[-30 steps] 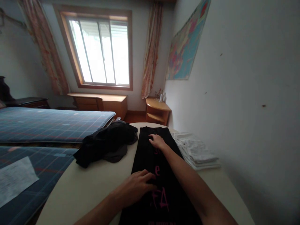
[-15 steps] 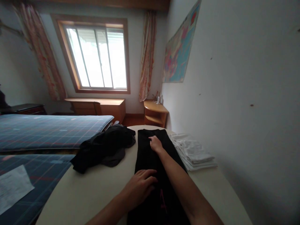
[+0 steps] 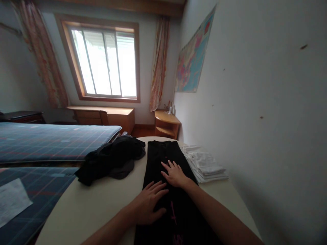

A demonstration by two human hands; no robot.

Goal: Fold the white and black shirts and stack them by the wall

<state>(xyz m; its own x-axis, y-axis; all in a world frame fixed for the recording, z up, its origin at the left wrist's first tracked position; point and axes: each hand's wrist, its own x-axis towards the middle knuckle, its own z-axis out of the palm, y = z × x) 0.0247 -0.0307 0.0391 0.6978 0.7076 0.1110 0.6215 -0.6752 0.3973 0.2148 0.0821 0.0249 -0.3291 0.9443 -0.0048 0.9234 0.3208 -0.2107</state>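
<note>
A long black garment (image 3: 163,149) with pink markings lies flat down the middle of the pale round table (image 3: 102,204). My left hand (image 3: 150,202) rests on its left side, palm down with the fingers spread. Farther up the cloth, my right hand (image 3: 174,173) also lies on it, fingers apart. Neither hand grips anything. To the left is a crumpled heap of black clothing (image 3: 109,160). White folded cloths (image 3: 204,165) are stacked on the right, beside the black garment.
Left of the table are plaid mattresses (image 3: 51,141), one with a paper sheet (image 3: 14,202) on it. A white wall (image 3: 255,85) rises along the right. Beyond the table stand a desk (image 3: 120,115) and a corner shelf (image 3: 167,117).
My right hand has come back toward me along the garment, and its fingers have spread. The left hand's fingers are spread wider. The view has shifted slightly.
</note>
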